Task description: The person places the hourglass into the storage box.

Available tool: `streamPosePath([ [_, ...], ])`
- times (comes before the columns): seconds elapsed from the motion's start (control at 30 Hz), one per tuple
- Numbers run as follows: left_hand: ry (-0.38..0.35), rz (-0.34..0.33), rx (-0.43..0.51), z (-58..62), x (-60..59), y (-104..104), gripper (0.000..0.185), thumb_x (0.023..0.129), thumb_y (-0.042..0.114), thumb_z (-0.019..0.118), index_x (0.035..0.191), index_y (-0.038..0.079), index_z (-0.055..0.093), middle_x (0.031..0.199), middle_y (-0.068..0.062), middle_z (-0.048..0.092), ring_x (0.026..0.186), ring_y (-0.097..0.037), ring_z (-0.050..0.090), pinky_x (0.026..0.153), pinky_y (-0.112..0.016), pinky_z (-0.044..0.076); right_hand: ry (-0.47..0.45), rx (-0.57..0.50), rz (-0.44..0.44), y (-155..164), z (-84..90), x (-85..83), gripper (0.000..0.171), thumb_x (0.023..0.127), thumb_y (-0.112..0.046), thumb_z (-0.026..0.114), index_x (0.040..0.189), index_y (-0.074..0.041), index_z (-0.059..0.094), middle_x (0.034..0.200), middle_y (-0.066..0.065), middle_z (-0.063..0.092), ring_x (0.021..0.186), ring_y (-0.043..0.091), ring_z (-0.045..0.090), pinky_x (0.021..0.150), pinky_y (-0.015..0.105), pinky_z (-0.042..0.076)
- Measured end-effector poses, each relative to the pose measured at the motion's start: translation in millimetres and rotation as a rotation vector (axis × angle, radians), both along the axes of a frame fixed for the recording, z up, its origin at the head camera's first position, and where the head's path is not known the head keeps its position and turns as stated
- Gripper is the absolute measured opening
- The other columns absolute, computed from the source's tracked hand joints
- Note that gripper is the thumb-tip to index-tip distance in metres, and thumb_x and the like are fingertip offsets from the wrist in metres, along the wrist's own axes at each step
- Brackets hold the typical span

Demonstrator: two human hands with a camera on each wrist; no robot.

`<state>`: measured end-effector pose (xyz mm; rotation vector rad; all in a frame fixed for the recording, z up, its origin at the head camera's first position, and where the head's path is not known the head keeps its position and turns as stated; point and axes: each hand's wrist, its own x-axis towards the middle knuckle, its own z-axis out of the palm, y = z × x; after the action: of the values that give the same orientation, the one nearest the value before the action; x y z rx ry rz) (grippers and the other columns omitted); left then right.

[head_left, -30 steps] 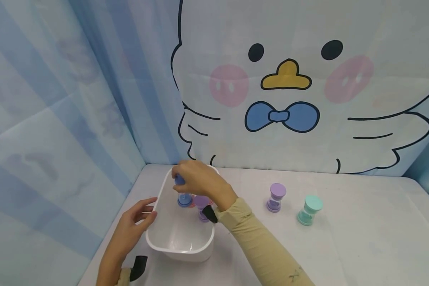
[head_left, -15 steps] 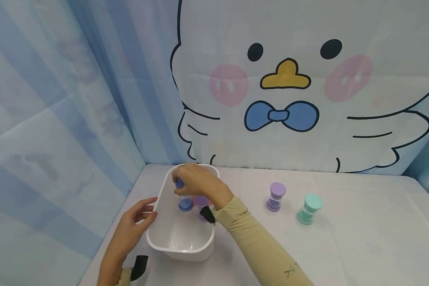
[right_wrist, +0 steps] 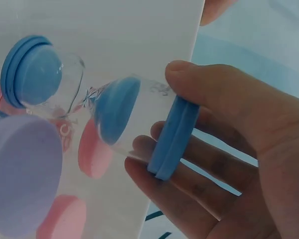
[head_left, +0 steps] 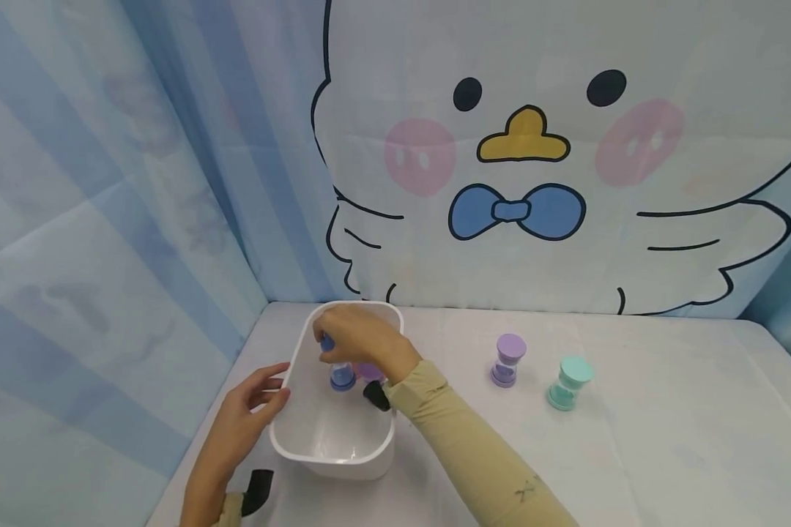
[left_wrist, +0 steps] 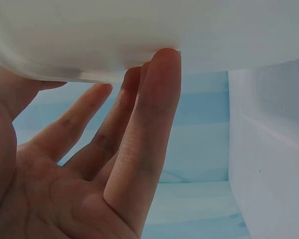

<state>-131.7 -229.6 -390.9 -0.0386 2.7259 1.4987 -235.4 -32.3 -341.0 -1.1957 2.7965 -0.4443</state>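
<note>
Right now the right hand (head_left: 356, 337) pinches a blue sand timer (right_wrist: 97, 107) by its top cap, lowering it into the white tub (head_left: 329, 457) at the table's back-left corner. The left hand (head_left: 250, 410), fingers straight, steadies the tub's left wall. Next, probably: set the timer down and let go.

Duck backdrop (head_left: 527, 183), blue-striped curtain (head_left: 105, 219)
</note>
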Motion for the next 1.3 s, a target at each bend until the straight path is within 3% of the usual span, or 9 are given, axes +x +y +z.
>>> streamPosePath([
  [0.5,-0.022,0.007,-0.008,1.3,1.9,0.4,0.048,0.098,0.027,0.063,0.142,0.010,0.052,0.130,-0.020,0.061,0.118,-0.037,0.061,0.088,-0.042,0.058,-0.047,0.081,-0.032,-5.2,-3.4,3.6,0.024,0.084,-0.027,0.081,0.103,-0.015,0.073,0.103,-0.003,0.070,0.087,0.008,0.059,0.082,0.021,0.049],
  [0.93,-0.017,0.009,-0.014,0.3,1.0,0.5,0.048,0.098,0.027,0.063,0.142,0.010,0.052,0.131,-0.019,0.061,0.119,-0.038,0.061,0.090,-0.044,0.057,-0.048,0.064,-0.017,-8.6,-8.9,4.4,0.021,0.081,-0.020,0.083,0.099,-0.012,0.073,0.094,-0.003,0.070,0.080,0.008,0.058,0.074,0.019,0.049],
  [1.3,-0.004,0.000,-0.010,0.6,0.4,0.8,0.046,0.099,0.024,0.062,0.142,0.010,0.052,0.130,-0.020,0.061,0.118,-0.038,0.061,0.090,-0.044,0.057,-0.068,0.061,0.017,-9.9,-11.2,3.9,0.024,0.080,-0.016,0.084,0.101,-0.010,0.074,0.094,-0.002,0.070,0.081,0.009,0.057,0.076,0.020,0.049],
])
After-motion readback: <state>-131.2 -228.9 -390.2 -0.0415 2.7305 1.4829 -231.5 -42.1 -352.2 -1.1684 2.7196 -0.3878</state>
